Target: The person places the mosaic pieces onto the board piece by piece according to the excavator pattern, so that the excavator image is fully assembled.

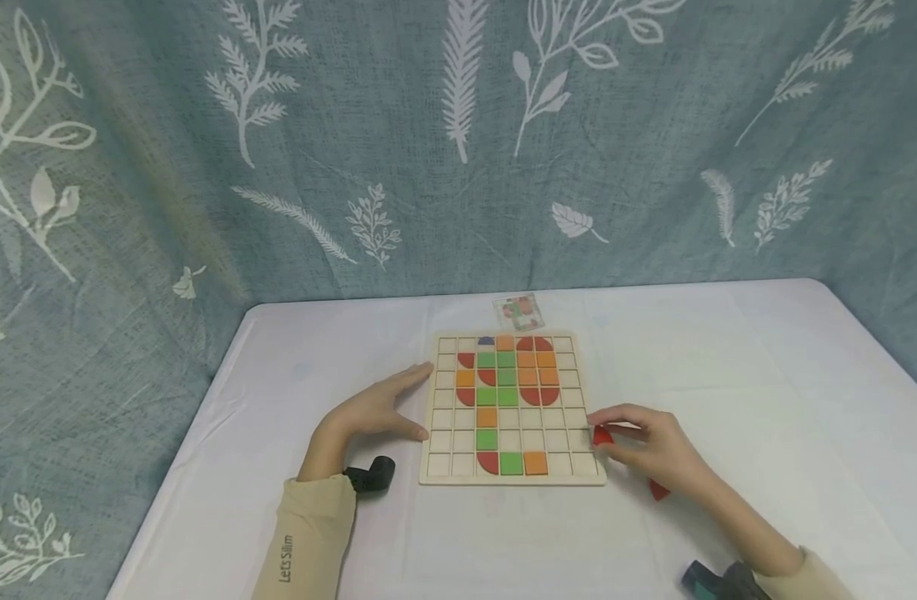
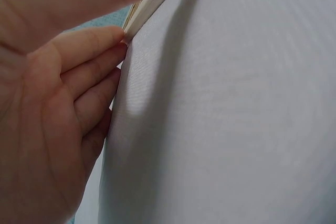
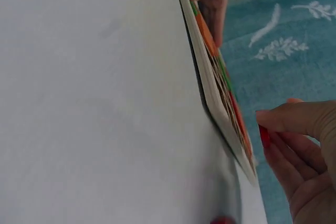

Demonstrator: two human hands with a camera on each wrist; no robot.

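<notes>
A wooden grid board (image 1: 443, 419) lies on the table, with red, green and orange tiles in several of its cells and a purple piece in the top row. My left hand (image 1: 372, 410) rests at the board's left edge, thumb and fingers spread and touching its side. At the right edge, my right hand (image 1: 657, 446) pinches a red tile (image 1: 603, 435) between thumb and fingers, just beside the frame. In the right wrist view the same red tile (image 3: 264, 136) shows between the fingertips. A second red tile (image 1: 658, 490) lies on the table under the right hand.
Beyond the board's top edge lies a small clear card (image 1: 520, 312) with a coloured pattern. The white tablecloth (image 1: 729, 358) covers the table. A blue-green leaf-print curtain (image 1: 428, 250) hangs along the back and left side.
</notes>
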